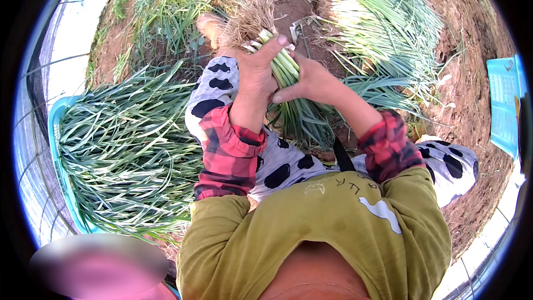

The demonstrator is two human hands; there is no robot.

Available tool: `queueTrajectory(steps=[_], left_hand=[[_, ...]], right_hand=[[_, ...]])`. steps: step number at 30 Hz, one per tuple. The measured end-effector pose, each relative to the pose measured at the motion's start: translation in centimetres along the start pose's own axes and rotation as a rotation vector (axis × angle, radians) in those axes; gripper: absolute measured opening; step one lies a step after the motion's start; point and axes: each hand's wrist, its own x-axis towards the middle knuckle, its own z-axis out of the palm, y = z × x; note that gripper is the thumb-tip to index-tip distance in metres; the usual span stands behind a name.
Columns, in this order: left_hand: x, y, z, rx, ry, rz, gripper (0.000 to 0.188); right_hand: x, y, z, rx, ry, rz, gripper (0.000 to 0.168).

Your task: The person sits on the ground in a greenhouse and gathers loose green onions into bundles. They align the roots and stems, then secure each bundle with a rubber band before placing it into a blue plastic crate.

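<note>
Both of my hands are around one bunch of green allium stalks (287, 68), possibly scallions or chives. Its shaggy brown roots (252, 16) point away from me, and its green leaves hang down over my lap. My left hand (260, 64) grips the bunch from the left, its thumb lying across the pale stems close to the roots. From the right, my right hand (312, 79) curves around the stalks slightly lower, thumb across the leaves. The fingers behind the bunch are partly hidden.
A turquoise crate (56, 133) heaped with long green leaves stands at my left. Ahead on the right, a pile of stalks (383, 25) lies on bare soil. Loose greens (175, 16) lie ahead left. Another turquoise crate (504, 100) is far right. A blurred person is at lower left.
</note>
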Motion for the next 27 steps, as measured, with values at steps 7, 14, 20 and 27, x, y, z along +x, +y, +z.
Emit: queueTrajectory(steps=[7, 14, 20, 27], left_hand=[[-1.2, 1.2, -0.9, -0.231, -0.474, -0.176, 0.08], [-0.5, 0.8, -2.3, -0.172, -0.357, -0.364, 0.038], [0.9, 0.9, -3.2, -0.058, -0.199, -0.481, 0.033], [2.1, -0.5, -2.7, 0.011, -0.091, -0.485, 0.038]], right_hand=[[0.1, 0.8, 0.3, 0.53, -0.404, 0.267, 0.048], [-4.4, 9.1, 3.8, 1.183, -0.521, 0.795, 0.074], [-6.5, 23.9, 4.5, -0.311, 0.092, 0.324, 0.024], [-2.7, 28.3, 0.0, -0.844, -0.22, 0.264, 0.024]])
